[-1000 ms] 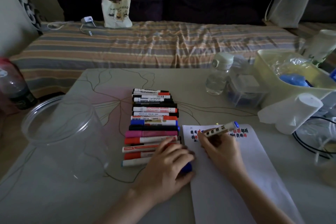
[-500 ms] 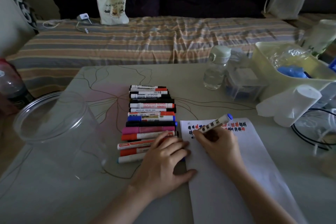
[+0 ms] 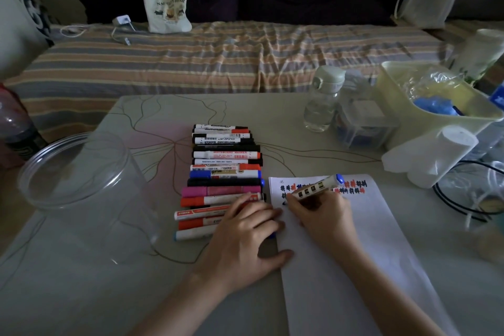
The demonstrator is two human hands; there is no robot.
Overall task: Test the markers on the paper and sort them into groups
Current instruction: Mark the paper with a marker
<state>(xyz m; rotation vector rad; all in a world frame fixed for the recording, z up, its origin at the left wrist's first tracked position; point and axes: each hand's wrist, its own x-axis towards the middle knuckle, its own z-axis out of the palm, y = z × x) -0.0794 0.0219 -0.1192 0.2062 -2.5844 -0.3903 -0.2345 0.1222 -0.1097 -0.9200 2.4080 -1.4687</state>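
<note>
Blue-capped, the marker [image 3: 313, 190] sits pinched in the right hand's [image 3: 321, 215] fingers [image 3: 296, 200], its tip now lower and further left on the paper [image 3: 354, 254] than a second ago, so a third row of test marks is starting. Left hand [image 3: 245, 237] still lies flat, loose, holding nothing, over the near end of the sorted row [image 3: 223, 172]. About fifteen markers lie there on the bench [image 3: 81, 294]; one clear tub [image 3: 81, 188], one sheet.
</note>
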